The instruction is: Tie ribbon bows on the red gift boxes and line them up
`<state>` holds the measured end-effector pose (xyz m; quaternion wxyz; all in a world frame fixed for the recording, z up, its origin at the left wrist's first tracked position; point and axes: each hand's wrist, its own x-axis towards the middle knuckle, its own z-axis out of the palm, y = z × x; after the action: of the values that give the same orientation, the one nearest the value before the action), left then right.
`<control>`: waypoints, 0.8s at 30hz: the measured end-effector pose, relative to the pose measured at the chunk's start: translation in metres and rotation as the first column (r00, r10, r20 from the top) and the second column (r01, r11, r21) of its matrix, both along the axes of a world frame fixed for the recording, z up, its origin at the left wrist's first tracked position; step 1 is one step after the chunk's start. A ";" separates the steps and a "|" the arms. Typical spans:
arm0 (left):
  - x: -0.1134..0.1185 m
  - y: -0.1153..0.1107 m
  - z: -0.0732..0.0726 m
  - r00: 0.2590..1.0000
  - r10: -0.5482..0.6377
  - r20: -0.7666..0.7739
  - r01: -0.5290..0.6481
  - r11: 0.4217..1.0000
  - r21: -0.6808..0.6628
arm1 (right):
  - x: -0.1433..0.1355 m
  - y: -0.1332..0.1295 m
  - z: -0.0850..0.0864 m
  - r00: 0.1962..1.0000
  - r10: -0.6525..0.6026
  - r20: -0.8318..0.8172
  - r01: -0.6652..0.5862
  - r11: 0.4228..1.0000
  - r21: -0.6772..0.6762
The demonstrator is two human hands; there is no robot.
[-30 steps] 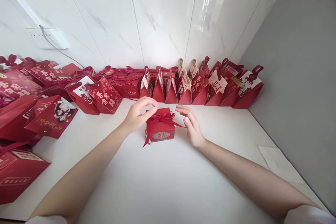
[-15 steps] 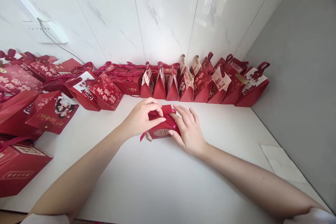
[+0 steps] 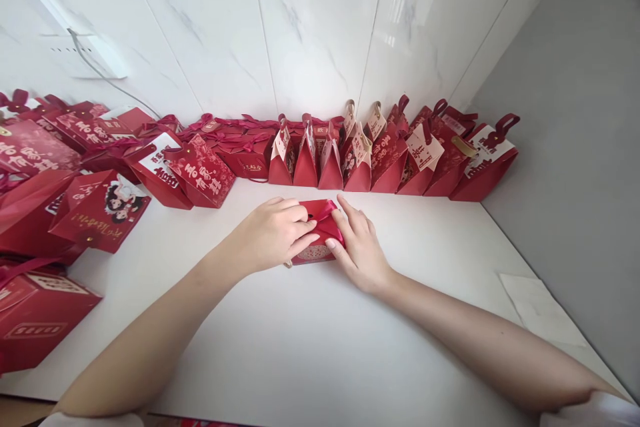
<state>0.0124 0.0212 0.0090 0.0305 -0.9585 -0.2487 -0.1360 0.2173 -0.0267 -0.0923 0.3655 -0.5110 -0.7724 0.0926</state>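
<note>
A small red gift box (image 3: pixel 311 253) with a pale round pattern on its front stands on the white table. Across its top runs a shiny magenta ribbon (image 3: pixel 327 209). My left hand (image 3: pixel 273 235) is closed at the box's left and top, thumb and fingers pinched on the ribbon; the pinched part is mostly hidden. At the right end of the box my right hand (image 3: pixel 364 252) curves round it, the thumb on the front and the forefinger against the ribbon. A bit of pale cord (image 3: pixel 289 264) shows at the box's lower left corner.
Along the tiled wall stands a row of finished-looking red boxes (image 3: pixel 357 177) with loop handles. More red boxes (image 3: pixel 107 213) crowd the left side. A white sheet (image 3: pixel 540 310) lies on the table at the right, near the grey wall (image 3: pixel 575 147).
My left hand has turned over the ribbon and shifted slightly right, its fingers more closed. The ribbon tail hanging at the box's left is now out of sight. My right hand stays by the box.
</note>
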 end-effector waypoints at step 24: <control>-0.059 0.012 0.056 0.925 0.359 -0.121 -0.346 0.673 -0.654 | 0.003 0.000 -0.004 0.923 0.151 -0.354 -0.114 0.986 0.122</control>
<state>-0.0465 0.0330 0.0651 -0.2888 -0.8382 -0.4610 -0.0388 0.2199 -0.0265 -0.0964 0.5192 -0.4130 -0.7283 0.1713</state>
